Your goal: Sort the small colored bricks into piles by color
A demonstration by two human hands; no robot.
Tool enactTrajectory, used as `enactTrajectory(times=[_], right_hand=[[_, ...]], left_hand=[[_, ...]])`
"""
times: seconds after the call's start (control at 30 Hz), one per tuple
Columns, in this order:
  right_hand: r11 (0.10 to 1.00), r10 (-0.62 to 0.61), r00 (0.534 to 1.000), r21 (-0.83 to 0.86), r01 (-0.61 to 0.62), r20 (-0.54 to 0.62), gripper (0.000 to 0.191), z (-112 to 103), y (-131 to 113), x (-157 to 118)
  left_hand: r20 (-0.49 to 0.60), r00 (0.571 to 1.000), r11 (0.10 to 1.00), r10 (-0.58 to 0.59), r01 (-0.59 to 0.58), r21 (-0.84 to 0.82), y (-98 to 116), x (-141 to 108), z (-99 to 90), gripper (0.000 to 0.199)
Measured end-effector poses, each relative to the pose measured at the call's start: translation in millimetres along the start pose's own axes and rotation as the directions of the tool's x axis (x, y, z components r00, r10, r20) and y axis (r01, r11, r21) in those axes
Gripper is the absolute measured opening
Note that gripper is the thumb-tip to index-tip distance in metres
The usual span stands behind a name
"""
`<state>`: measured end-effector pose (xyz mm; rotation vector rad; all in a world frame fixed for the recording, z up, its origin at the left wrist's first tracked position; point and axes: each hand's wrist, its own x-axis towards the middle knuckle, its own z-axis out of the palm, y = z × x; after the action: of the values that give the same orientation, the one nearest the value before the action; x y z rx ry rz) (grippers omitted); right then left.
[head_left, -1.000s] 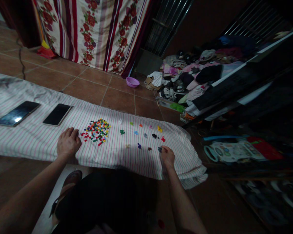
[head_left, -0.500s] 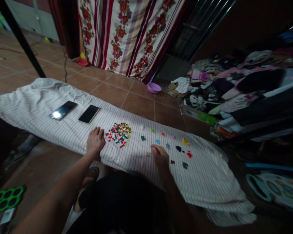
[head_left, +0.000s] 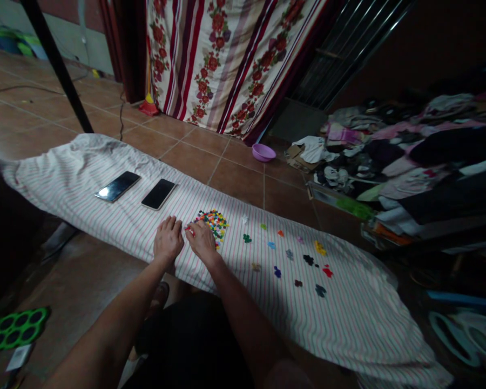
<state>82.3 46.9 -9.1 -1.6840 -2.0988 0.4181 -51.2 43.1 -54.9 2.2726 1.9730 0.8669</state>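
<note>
A mixed pile of small coloured pieces [head_left: 218, 220] lies on the striped cloth [head_left: 348, 319]. My right hand [head_left: 202, 240] covers its near left side, fingers bent and drawn together over small red pieces [head_left: 190, 230]; whether one is pinched is too small to see. Just left of it, my left hand [head_left: 168, 237] rests on the cloth, fingers stretched out and holding nothing. To the right lie separate little one-colour heaps, among them green [head_left: 247, 238], dark blue [head_left: 277, 272], yellow [head_left: 319, 248], black [head_left: 308, 260], red [head_left: 327, 270] and dark grey [head_left: 320, 290].
Two phones, one silvery [head_left: 117, 187] and one black-screened [head_left: 159, 194], lie left of my hands. Beyond the cloth are a tiled floor [head_left: 243, 174], a purple basin [head_left: 263, 152] and a flowered curtain [head_left: 210, 65]. Heaped clothes [head_left: 392, 140] fill the right side.
My right hand has moved left from the sorted heaps to the mixed pile, beside my left hand. The dark blue heap it covered now shows. The whole view has shifted slightly.
</note>
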Motion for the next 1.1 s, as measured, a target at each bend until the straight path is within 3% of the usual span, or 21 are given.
enactTrajectory(times=[0.17,0.33,0.57,0.77,0.97,1.1], right_hand=[[0.989,0.098,0.993,-0.119,-0.090,0.063,0.017,5.3,-14.3,18.5],[0.990,0.112,0.992,-0.090,-0.107,0.051,0.017,7.9,-12.9,17.8],[0.970,0.119,0.990,0.220,-0.099,-0.078,0.016,15.1,2.9,14.6],[0.810,0.215,0.970,0.575,-0.111,-0.116,0.015,16.3,20.3,4.2],[0.676,0.311,0.940,0.728,-0.116,-0.140,0.016,17.1,31.8,-11.1],[0.641,0.339,0.931,0.757,-0.126,-0.133,0.016,15.7,42.2,-17.6]], left_hand=[[0.024,1.000,1.000,0.004,-0.004,0.025,0.3,0.6,-1.2,0.037],[0.028,1.000,1.000,-0.002,0.001,0.023,1.3,0.6,-2.5,0.038],[0.000,1.000,1.000,-0.003,0.003,0.013,0.9,0.8,-0.5,0.037],[0.015,1.000,0.999,-0.019,0.020,-0.026,2.0,0.8,-2.7,0.039],[-0.017,1.000,1.000,-0.005,0.005,-0.004,0.4,0.5,-0.8,0.038],[-0.001,1.000,1.000,-0.012,0.012,-0.014,1.3,0.6,-2.1,0.039]])
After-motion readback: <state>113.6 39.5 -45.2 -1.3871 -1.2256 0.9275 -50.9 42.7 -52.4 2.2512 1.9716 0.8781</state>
